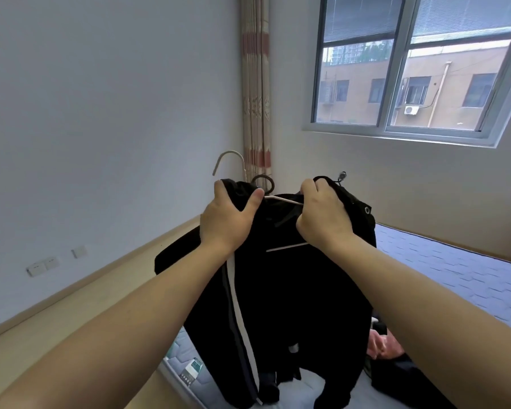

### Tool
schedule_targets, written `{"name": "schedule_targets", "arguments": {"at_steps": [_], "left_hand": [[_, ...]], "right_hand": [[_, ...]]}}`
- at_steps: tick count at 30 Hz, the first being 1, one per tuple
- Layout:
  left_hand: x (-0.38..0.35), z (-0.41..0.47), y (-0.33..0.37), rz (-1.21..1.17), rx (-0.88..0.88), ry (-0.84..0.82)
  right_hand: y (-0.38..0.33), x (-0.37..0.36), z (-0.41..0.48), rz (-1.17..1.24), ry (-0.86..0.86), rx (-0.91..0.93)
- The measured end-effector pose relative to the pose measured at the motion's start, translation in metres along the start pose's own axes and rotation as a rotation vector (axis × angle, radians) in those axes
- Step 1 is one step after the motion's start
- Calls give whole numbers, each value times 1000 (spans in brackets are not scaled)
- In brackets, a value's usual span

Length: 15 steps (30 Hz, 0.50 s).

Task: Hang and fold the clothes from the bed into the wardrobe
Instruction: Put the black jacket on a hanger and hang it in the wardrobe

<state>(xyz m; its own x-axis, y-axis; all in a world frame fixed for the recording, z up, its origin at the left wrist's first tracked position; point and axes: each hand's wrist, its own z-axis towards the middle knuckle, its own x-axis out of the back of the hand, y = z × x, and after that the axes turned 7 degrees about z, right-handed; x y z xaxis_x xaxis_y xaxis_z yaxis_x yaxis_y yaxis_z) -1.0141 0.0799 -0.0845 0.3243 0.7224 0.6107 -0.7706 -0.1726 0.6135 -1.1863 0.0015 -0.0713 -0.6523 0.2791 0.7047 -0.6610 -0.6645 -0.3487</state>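
Note:
A black jacket (pixel 292 290) with a white stripe along its zip hangs in front of me over the bed (pixel 455 270). My left hand (pixel 227 219) grips its left shoulder and collar. My right hand (pixel 322 214) grips the right shoulder and hood edge. A white hanger (pixel 230 160) sits inside the neck; its hook sticks up above my left hand and its arm shows between my hands. A drawstring toggle pokes up beside my right hand. The wardrobe is out of view.
More clothes, pink (pixel 378 343) and dark (pixel 407 379), lie on the blue quilted mattress at lower right. A wooden headboard ledge (pixel 101 299) runs along the left wall. A curtain (pixel 255 90) hangs in the corner and a window (pixel 407 66) is on the right wall.

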Motion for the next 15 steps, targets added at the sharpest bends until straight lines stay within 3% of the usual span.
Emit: {"name": "schedule_targets", "arguments": {"at_steps": [5,7,9,11,15], "left_hand": [[8,14,-6,157,-105,117],[13,20,-7,168,-95,135],[19,24,-8,178,-98,140],[24,23,-6,187,-140,156],[27,22,1,181,-220,199]], "right_hand": [[22,-2,-5,-350,-1,311],[37,-2,-6,-490,-29,311],[52,-4,-5,-514,-76,192],[67,-9,-2,-313,-135,-28],[71,-8,-6,586,-249,-632]]}}
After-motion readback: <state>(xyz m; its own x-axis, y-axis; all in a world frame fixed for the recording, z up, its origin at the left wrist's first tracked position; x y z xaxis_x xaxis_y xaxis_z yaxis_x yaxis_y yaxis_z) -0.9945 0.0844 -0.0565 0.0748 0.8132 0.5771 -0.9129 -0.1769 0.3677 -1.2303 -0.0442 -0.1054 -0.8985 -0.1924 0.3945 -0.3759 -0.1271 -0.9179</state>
